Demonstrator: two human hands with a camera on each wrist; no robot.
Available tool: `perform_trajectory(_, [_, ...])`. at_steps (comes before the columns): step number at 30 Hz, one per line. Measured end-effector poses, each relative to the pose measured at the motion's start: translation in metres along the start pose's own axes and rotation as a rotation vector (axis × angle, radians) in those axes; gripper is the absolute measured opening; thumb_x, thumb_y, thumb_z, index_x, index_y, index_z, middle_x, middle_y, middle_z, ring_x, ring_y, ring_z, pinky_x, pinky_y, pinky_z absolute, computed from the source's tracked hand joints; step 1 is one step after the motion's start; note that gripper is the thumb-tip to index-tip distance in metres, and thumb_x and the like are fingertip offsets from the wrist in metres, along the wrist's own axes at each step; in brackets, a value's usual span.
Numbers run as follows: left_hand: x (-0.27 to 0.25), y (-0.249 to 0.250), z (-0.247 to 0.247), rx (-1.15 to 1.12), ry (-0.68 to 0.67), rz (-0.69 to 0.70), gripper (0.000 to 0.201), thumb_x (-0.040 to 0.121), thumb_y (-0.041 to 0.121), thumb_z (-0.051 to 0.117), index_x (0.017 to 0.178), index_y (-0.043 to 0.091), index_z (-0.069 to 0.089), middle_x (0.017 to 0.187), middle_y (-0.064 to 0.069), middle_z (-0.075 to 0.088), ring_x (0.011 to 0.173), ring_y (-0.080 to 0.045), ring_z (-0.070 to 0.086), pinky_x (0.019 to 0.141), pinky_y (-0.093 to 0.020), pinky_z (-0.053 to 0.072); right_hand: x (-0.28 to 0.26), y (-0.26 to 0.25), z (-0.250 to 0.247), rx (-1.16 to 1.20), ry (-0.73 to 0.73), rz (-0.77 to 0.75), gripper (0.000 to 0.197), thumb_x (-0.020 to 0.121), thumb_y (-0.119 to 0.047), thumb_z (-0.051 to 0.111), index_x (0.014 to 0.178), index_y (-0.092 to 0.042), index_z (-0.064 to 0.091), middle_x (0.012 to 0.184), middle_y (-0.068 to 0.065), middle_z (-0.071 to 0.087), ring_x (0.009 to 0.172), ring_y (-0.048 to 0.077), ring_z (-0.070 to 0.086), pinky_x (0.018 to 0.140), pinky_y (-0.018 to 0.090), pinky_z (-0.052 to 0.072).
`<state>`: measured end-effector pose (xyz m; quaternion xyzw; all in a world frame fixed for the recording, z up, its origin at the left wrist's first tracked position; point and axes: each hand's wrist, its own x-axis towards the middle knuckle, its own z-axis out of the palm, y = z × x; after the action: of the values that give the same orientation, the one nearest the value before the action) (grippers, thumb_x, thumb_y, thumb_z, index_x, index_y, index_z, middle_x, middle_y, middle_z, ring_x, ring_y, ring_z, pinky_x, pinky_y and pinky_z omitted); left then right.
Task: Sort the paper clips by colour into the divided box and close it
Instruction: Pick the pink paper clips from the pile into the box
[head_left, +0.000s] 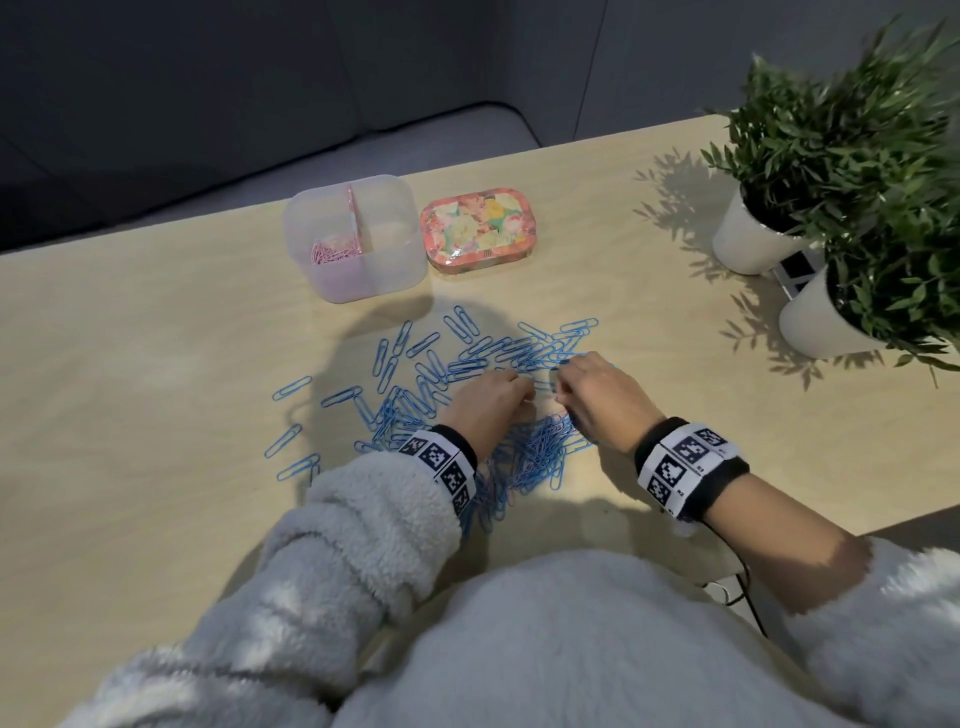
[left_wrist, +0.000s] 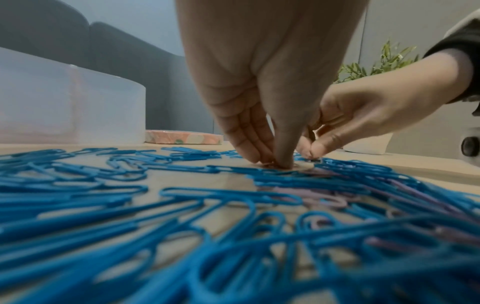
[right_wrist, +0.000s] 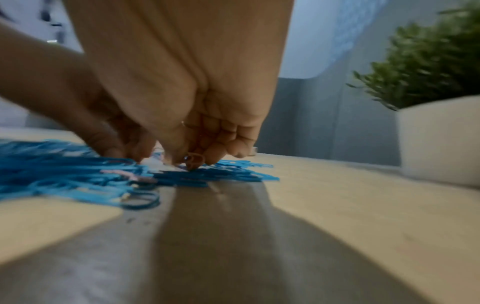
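Blue paper clips (head_left: 431, 374) (left_wrist: 103, 205) (right_wrist: 64, 176) lie spread over the wooden table, with a few pink clips (left_wrist: 322, 200) mixed into the pile. The clear divided box (head_left: 395, 260) stands open at the back, and pink clips (head_left: 335, 252) fill its left compartment. Its floral lid (head_left: 478, 228) lies to the right of it. My left hand (head_left: 524, 389) (left_wrist: 272, 162) has its thumb and fingertips down on the table, pinching a small pink clip. Close beside it, my right hand (head_left: 563, 387) (right_wrist: 192, 158) is curled and holds a pink clip (right_wrist: 194, 161) between thumb and fingers.
Two potted plants in white pots (head_left: 753, 239) (head_left: 826, 322) stand at the right, with a small black-and-white device (head_left: 797, 273) between them. A grey sofa lies beyond the table's far edge. Bare tabletop (head_left: 130, 364) shows on the left.
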<state>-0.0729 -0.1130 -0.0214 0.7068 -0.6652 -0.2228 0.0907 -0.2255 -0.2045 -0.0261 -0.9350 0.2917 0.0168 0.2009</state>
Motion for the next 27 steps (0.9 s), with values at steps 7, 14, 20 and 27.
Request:
perform_trajectory(7, [-0.001,-0.007,-0.002,0.021,-0.073,0.030,0.021,0.092,0.012,0.044,0.105,0.004,0.057,0.107,-0.016,0.059,0.103,-0.030,0.054,0.085,-0.037,0.039,-0.004,0.027,-0.017,0.981,0.250,0.458,0.009,0.088,0.004,0.054,0.091,-0.003,0.059,0.070,0.003,0.056,0.048,-0.007,0.053,0.053,0.004,0.042])
perform_trajectory(14, [-0.002,-0.002,-0.006,0.269,-0.129,0.009,0.019,0.095,0.009,0.039,0.108,0.002,0.052,0.111,-0.016,0.055,0.105,-0.033,0.055,0.081,-0.042,0.047,0.001,0.018,-0.024,1.453,0.023,0.722,0.032,0.091,-0.008,0.029,0.070,-0.003,0.051,0.047,0.006,0.045,0.030,0.011,0.042,0.032,0.015,0.029])
perform_trajectory(20, [-0.003,-0.009,-0.006,-0.207,0.055,-0.148,0.016,0.087,0.009,0.052,0.099,0.001,0.060,0.096,-0.016,0.065,0.089,-0.028,0.059,0.075,-0.026,0.040,0.003,0.005,-0.004,0.934,-0.051,0.445,0.034,0.087,-0.016,0.062,0.056,-0.017,0.047,0.049,0.006,0.042,0.037,0.010,0.032,0.039,0.017,0.026])
perform_trajectory(27, [0.008,0.007,-0.018,-0.808,-0.096,-0.376,0.027,0.090,0.000,0.031,0.086,0.010,0.056,0.061,0.001,0.050,0.052,-0.005,0.050,0.044,-0.009,0.037,-0.018,0.016,-0.009,0.287,-0.100,0.364,0.015,0.078,-0.023,0.067,0.069,-0.023,0.055,0.065,0.000,0.060,0.069,0.024,0.057,0.070,0.034,0.046])
